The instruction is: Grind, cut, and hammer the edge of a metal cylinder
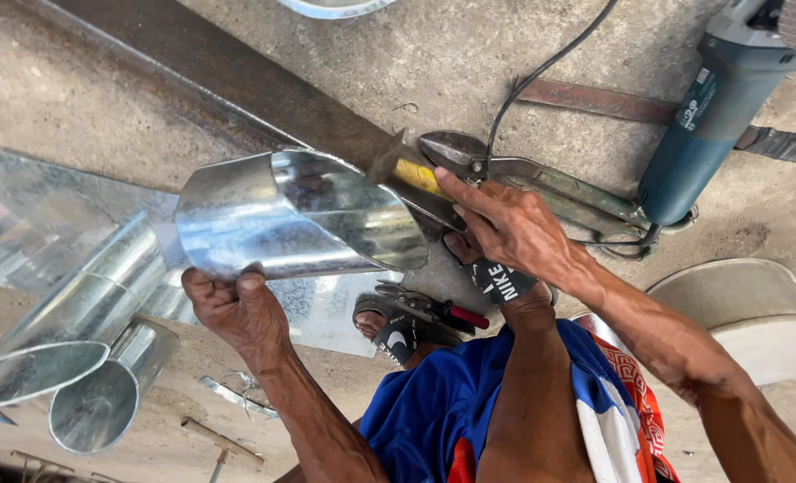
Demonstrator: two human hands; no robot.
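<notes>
A curved piece of shiny galvanised sheet metal (291, 215), rolled into an open-ended sleeve with slanted cut edges, is held above a rough concrete floor (469, 63) near the middle of the view. The person's left hand (237, 309) grips it from below, fingers curled around the lower edge and the thumb pressed against the near face. The right hand (510, 224) is closed around the yellow handle of a hammer (411, 174), whose dark head sits against the sleeve's right-hand rim where the metal folds inward.

Just behind the hammer, a pair of worn green-handled tin snips (541, 183) lies on the floor, its blades pointing left. A blue-green angle grinder (711, 116) rests at the upper right, its black cable (541, 76) looping back across the concrete. A long dark steel bar (228, 80) runs diagonally from the top left to the hammer, and a rusty flat strip (604, 103) lies beside the grinder.

Below the sleeve, a flat galvanised sheet (331, 309) covers part of the floor, with a pair of red-handled pliers (434, 309) lying across the person's feet, which wear black sandals (398, 335). To the left, two finished galvanised pipe sections (85, 340) lie side by side, open ends facing the camera. A pale round basin (756, 313) sits at the right edge. The person wears blue shorts (452, 402).
</notes>
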